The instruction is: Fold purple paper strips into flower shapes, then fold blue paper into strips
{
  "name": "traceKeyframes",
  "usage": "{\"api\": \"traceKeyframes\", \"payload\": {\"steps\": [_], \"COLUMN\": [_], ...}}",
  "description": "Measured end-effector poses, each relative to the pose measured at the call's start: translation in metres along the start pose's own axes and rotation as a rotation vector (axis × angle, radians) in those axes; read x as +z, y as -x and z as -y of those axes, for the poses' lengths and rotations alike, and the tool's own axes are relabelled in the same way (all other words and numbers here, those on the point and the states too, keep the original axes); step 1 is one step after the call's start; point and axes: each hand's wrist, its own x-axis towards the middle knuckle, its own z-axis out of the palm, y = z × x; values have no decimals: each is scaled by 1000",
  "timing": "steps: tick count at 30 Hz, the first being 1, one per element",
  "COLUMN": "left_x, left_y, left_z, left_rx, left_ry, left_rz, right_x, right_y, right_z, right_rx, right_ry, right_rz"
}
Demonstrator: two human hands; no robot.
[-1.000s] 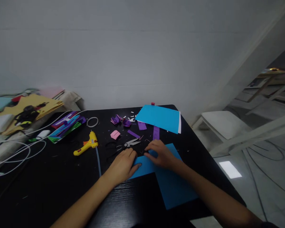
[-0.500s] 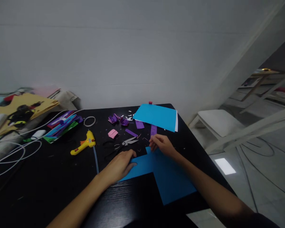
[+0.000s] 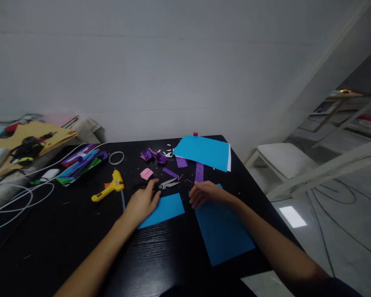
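Note:
My left hand (image 3: 144, 202) is open, its fingers apart, over the black handles of a pair of scissors (image 3: 170, 184) whose blades are spread. Whether the fingers touch the handles I cannot tell. A small blue paper piece (image 3: 167, 210) lies partly beneath this hand. My right hand (image 3: 210, 193) rests at the top of a larger blue paper sheet (image 3: 222, 237), its fingers loosely bent and slightly apart with nothing visible in them. Between the two blue pieces runs a strip of bare black table.
A yellow glue gun (image 3: 113, 186) and a tape ring (image 3: 116, 157) lie left. Purple paper flowers (image 3: 147, 154), a pink folded paper (image 3: 146, 173), scraps and a stacked blue sheet (image 3: 204, 152) lie farther back. White cables (image 3: 27, 192) loop at left; a white stool (image 3: 276, 159) stands right.
The small blue piece has moved left, apart from the larger sheet. My left hand has shifted left and up to the scissors handles; my right hand has lowered slightly and its fingers have loosened.

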Motion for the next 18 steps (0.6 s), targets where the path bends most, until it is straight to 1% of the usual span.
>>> {"api": "traceKeyframes", "payload": {"steps": [1, 3, 5, 8, 11, 13, 15, 18], "left_x": [1, 2, 3, 2, -1, -2, -4, -9], "left_y": [-2, -4, -5, -7, -8, -7, -6, -2], "left_z": [0, -1, -6, -12, -15, -15, -12, -7], "left_rx": [-23, -57, -81, -107, -79, -51, -29, 18], "left_ry": [-68, -190, -272, -338, -379, -392, -368, -212], "left_rz": [32, 69, 78, 79, 99, 114, 106, 47], "right_x": [0, -2, -4, -6, -5, -4, -3, -1], "right_y": [0, -1, -2, -5, -6, -6, -5, -3], "right_z": [0, -2, -3, -6, -7, -8, -8, -6], "right_rx": [35, 58, 30, -30, -97, -166, -267, -404], "right_ry": [2, 4, -4, -10, 42, 113, 226, 401], "right_rz": [31, 45, 30, -15, -85, -148, -234, -349]}}
